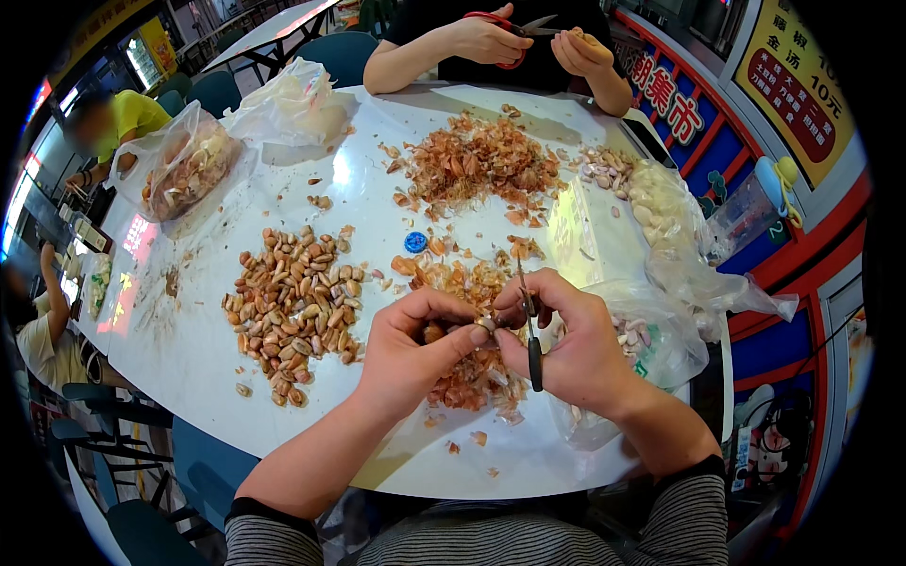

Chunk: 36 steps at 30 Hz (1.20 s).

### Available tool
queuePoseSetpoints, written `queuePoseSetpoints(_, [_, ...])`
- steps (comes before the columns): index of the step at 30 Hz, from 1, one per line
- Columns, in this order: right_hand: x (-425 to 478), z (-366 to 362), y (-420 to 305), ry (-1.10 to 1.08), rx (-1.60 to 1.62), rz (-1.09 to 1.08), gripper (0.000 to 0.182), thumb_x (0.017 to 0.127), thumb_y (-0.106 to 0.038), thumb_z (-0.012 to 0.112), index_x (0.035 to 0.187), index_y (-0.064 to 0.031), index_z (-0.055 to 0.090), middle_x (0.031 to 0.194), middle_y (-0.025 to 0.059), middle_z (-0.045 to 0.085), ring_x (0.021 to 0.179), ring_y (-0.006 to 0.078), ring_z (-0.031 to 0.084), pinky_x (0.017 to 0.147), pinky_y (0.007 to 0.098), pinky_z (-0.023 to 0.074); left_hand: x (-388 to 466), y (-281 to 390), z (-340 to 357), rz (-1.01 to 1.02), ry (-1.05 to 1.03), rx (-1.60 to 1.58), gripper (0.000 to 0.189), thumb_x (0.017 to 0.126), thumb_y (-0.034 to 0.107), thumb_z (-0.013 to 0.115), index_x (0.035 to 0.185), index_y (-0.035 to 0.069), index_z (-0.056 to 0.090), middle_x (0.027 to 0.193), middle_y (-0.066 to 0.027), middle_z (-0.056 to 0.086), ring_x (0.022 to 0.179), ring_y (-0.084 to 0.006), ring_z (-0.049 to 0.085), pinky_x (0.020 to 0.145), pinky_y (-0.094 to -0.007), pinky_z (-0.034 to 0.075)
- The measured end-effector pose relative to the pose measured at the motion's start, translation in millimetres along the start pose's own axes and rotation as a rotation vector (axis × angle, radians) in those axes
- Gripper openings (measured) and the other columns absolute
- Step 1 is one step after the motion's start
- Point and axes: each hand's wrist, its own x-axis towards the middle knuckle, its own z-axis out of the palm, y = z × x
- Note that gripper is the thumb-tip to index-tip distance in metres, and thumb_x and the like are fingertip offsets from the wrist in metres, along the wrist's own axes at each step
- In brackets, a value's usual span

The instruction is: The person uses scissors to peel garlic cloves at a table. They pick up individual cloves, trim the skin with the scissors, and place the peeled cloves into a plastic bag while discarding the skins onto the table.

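Between the thumb and fingers of my left hand point(417, 347) is a small garlic clove point(485, 323). The fingertips of my right hand point(584, 347) meet it from the other side. My right hand also holds a pair of scissors point(535, 364) with a dark handle, its blades pointing away from me. Both hands are above a heap of papery garlic skins point(460, 389), partly hidden by them. Left of my hands lies a pile of brownish unpeeled cloves point(290, 304). A clear plastic bag point(669, 347) with pale cloves lies beyond my right wrist.
Across the white table point(191, 311), a person's hands point(488, 42) hold red-handled scissors point(506, 25) and a small piece. Another skin heap point(481, 163) lies before them. Plastic bags point(191, 170) stand far left. A blue bottle cap point(415, 242) and lidded plastic cup point(747, 205) are also on it.
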Motion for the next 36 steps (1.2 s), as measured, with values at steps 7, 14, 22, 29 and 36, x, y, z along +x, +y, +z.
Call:
queuePoseSetpoints(7, [0,-1,0,-0.037,0.065,0.066,0.026,0.072,-0.005,0.065,0.095,-0.0006,0.053,0.074,0.0096,0.059,0.063,0.0137,0.057,0.063,0.0264,0.0476,-1,-2,-2,0.002,-0.019,0.099,0.015,0.08,0.001,0.065,0.093,-0.002,0.06,0.083,-0.0056,0.064,0.067,-0.0029,0.056,0.056,-0.0161,0.044])
queuePoseSetpoints(14, [-1,-1,1,-0.036,0.16,0.111,0.025,0.073,-0.004,0.064,0.096,-0.0005,0.053,0.075,0.0083,0.06,0.067,0.0113,0.057,0.065,0.0258,0.0482,1,9,-2,-0.272,-0.074,-0.281,0.021,0.08,0.001,0.064,0.101,-0.002,0.059,0.085,-0.0067,0.065,0.067,-0.0064,0.059,0.058,-0.0195,0.047])
queuePoseSetpoints(22, [-2,4,4,0.009,0.012,-0.004,0.028,0.071,-0.005,0.065,0.096,-0.0024,0.053,0.075,0.0126,0.058,0.066,0.0219,0.06,0.063,0.0295,0.0482,1,1,0,-0.14,-0.047,-0.149,0.028,0.079,-0.001,0.065,0.106,-0.002,0.057,0.089,-0.0083,0.064,0.079,-0.0125,0.062,0.069,-0.0225,0.05])
queuePoseSetpoints(29, [-1,6,11,0.054,-0.05,-0.051,0.03,0.068,-0.005,0.067,0.095,-0.003,0.054,0.077,0.0134,0.059,0.069,0.0297,0.059,0.063,0.0344,0.0472,0,5,1,-0.182,-0.037,-0.209,0.024,0.079,-0.002,0.064,0.103,-0.002,0.06,0.092,-0.0095,0.064,0.081,-0.0127,0.062,0.072,-0.0249,0.051])
queuePoseSetpoints(36, [-3,10,11,0.046,-0.06,-0.068,0.031,0.068,-0.006,0.067,0.096,-0.0031,0.055,0.081,0.0131,0.06,0.073,0.03,0.06,0.066,0.0349,0.0477,-1,-3,0,-0.179,-0.006,-0.186,0.027,0.081,-0.001,0.063,0.108,-0.002,0.06,0.095,-0.0092,0.065,0.081,-0.0107,0.061,0.072,-0.0238,0.05])
